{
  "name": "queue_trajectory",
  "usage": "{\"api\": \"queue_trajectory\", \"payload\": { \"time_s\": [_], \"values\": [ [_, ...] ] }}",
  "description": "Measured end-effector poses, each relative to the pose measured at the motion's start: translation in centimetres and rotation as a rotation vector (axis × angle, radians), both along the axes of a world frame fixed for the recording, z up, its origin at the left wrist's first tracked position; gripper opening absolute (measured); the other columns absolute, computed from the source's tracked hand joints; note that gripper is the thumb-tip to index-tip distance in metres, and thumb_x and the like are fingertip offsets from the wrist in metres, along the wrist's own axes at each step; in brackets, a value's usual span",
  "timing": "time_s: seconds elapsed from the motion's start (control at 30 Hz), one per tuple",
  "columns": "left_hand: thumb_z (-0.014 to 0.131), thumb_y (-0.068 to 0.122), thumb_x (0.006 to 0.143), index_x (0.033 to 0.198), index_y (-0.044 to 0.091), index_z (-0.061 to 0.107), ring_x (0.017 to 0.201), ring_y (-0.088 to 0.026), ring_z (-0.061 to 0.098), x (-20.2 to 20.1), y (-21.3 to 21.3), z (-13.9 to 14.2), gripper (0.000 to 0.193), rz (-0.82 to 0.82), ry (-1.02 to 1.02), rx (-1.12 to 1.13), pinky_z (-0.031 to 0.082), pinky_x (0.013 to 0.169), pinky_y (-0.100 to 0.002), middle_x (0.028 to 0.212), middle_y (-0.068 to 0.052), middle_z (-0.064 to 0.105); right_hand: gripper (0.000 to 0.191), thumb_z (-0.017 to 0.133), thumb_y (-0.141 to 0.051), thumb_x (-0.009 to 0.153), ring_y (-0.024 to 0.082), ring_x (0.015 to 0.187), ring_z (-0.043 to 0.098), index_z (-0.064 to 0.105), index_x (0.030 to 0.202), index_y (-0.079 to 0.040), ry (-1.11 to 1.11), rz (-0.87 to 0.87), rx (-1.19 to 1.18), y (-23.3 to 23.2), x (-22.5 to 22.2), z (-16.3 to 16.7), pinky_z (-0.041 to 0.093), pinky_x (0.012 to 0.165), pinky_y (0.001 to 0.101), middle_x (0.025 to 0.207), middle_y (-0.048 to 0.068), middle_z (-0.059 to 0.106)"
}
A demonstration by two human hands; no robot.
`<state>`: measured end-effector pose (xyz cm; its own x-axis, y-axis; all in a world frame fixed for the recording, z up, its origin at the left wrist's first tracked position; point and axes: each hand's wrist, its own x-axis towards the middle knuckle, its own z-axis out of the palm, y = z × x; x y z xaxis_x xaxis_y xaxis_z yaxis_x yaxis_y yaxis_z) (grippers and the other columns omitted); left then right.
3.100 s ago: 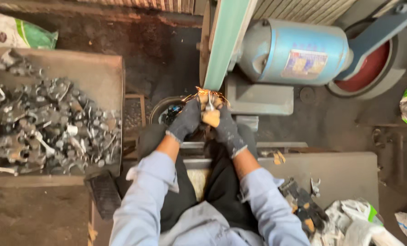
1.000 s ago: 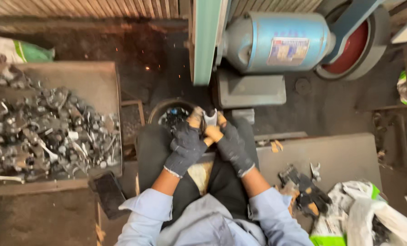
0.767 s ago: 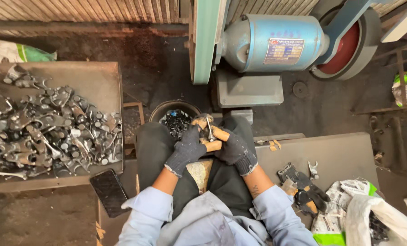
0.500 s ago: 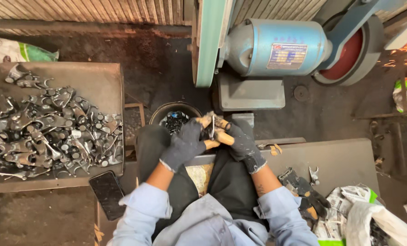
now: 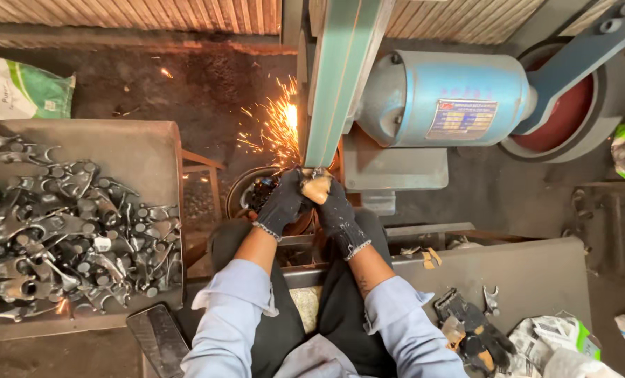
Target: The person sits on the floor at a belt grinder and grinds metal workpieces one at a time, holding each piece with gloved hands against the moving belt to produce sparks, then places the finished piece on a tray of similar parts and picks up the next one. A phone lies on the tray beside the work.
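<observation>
metal parts [image 5: 60,231] in tray [image 5: 134,150] at left, motor [image 5: 445,98] right of belt [image 5: 340,77]

Dark knit cloth gloves [image 5: 284,203] look matt and worn; the sanding belt [image 5: 340,77] is dull green, the motor housing [image 5: 445,98] smooth painted blue metal, forged parts [image 5: 67,231] rough grey.

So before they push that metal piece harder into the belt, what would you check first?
1. Both hands gloved: ok; left hand and right hand wear dark gloves.
2. Grip on the small metal piece: ok, both hands close around it.
3. Piece meets the green belt: ok, judging by the sparks.
4. Sparks fly away from the body: ok, up and to the left.
5. Sleeves clear of the belt: ok.
6. Eye protection: cannot tell, out of view.
</observation>
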<state>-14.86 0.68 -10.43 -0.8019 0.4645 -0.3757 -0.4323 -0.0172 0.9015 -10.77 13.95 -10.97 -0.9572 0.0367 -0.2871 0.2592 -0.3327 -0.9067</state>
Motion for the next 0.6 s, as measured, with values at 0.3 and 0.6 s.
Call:
{"api": "queue_trajectory", "payload": {
  "time_s": [0.3, 0.6],
  "values": [
    [0.070, 0.000, 0.078, 0.116, 0.003, 0.073, 0.073, -0.007, 0.060, 0.1, 0.1, -1.5, 0.038, 0.048, 0.097, 0.034, 0.048, 0.056, -0.026, 0.088, 0.001, 0.071, 0.018, 0.069, -0.018, 0.096, 0.013, 0.092, 0.065, 0.066, 0.102, -0.002, 0.112, 0.057, 0.299, 0.8, 0.7, -2.6, 0.053, 0.085, 0.0291, 0.096, 0.004, 0.068],
    [0.089, 0.014, 0.074, 0.133, 0.001, 0.062, 0.119, -0.021, 0.059, 4.8, -1.3, 8.9, 0.066, -0.116, 0.774, -0.046, 0.047, 0.100, -0.038, 0.127, -0.015, 0.065, 0.091, 0.073, -0.016, 0.081, 0.017, 0.104, 0.066, 0.025, 0.159, -0.014, -0.046, 0.196, -0.318, 2.9, 5.2, 8.9, 0.055, 0.088, 0.0329, 0.132, 0.007, 0.061]
  ]
}}
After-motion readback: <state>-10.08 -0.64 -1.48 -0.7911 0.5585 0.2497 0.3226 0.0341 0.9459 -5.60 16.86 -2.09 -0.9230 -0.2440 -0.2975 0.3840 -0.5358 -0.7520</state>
